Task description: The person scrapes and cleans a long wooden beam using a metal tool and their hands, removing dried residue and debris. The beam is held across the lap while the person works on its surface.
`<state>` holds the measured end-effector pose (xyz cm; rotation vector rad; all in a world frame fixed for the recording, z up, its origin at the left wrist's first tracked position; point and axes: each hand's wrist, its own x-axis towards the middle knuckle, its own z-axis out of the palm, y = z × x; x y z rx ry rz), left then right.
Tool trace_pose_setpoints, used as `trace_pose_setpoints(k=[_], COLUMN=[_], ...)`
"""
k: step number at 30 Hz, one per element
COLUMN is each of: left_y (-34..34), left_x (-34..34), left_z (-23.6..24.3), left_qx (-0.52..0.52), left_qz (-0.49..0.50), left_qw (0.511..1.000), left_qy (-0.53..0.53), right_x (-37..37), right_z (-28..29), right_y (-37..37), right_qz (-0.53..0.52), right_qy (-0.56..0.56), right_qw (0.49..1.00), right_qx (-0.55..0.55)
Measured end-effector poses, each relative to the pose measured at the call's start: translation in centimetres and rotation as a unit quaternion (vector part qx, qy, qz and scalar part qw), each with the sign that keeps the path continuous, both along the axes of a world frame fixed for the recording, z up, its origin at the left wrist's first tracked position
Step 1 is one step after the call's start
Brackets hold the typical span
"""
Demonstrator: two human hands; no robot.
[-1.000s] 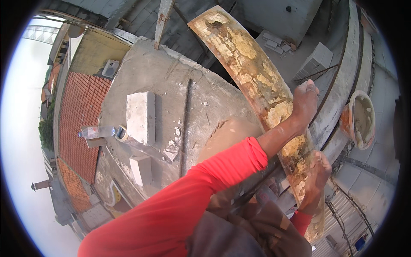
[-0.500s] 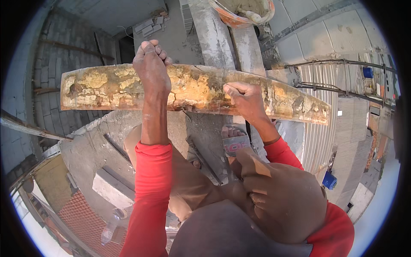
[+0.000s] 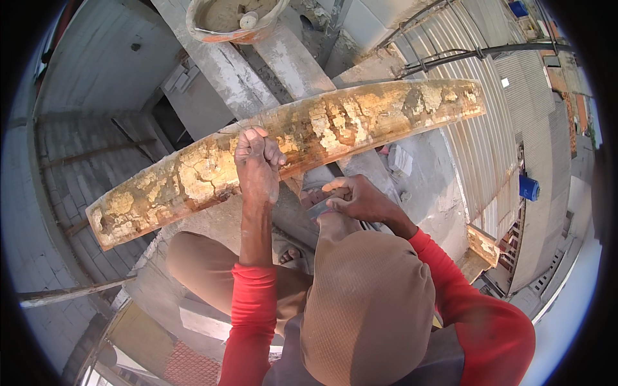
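Note:
A long wooden plank (image 3: 341, 122), stained yellow-brown and caked with flaking mortar, slants across the view, its right end farther away. My left hand (image 3: 259, 157) is closed in front of the plank's middle, its fingers near the far edge. A thin dark line, perhaps wire or string, shows by its fingertips; what it grips is hidden. Nearer to me, below the plank's near edge, my right hand (image 3: 362, 198) has thumb and fingers curled together in a pinch, off the plank. Whatever it may hold is too small to make out. A sandalled foot (image 3: 314, 199) is just beside it.
A bucket (image 3: 238, 29) with grey mortar and a tool in it stands on concrete beams (image 3: 225, 71) at the far side. Dark cables (image 3: 450, 58) cross above corrugated roofing (image 3: 444, 148) on the right. A drop opens at left, with a block wall (image 3: 71, 174). My bent knee (image 3: 370, 289) is close to my right arm.
The view has turned, and the plank now tilts up to the right. My right hand has come off the plank toward me. My left hand, still closed, is lower against the plank.

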<state>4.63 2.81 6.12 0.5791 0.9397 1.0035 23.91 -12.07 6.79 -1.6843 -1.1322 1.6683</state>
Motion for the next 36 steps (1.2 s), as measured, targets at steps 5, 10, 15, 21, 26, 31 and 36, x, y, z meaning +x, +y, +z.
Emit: trace_pose_setpoints(k=[5, 10, 15, 21, 26, 31, 36], left_y=[-3.5, -2.1, -1.4, -0.9, 0.3, 0.3, 3.4], left_x=[6.1, 7.8, 9.3, 9.0, 7.9, 8.3, 8.1], left_z=[-2.2, -2.5, -3.5, -4.9, -7.2, -6.6, -3.8], left_qx=[0.041, -0.039, 0.001, -0.061, -0.113, -0.019, 0.211], left_qz=[-0.097, -0.107, -0.097, -0.026, -0.074, -0.148, -0.264], left_qw=[0.992, 0.993, 0.995, 0.998, 0.990, 0.981, 0.831], left_qy=[0.067, 0.016, 0.027, -0.013, -0.028, 0.123, 0.441], right_x=[1.0, 2.8, 3.1, 4.5, 4.8, 4.4, 6.4], right_z=[0.0, -0.4, -1.6, -0.7, -0.4, -3.4, -5.5], right_y=[-0.6, -1.5, -2.5, -1.9, -2.4, -3.1, -7.1], right_qz=[-0.177, -0.110, -0.138, -0.356, -0.139, -0.195, -0.319], right_qy=[0.103, 0.014, 0.111, 0.212, 0.267, -0.067, -0.099], right_qw=[0.978, 0.993, 0.984, 0.910, 0.951, 0.978, 0.942], right_qx=[-0.046, 0.043, -0.038, -0.031, -0.073, 0.008, 0.029])
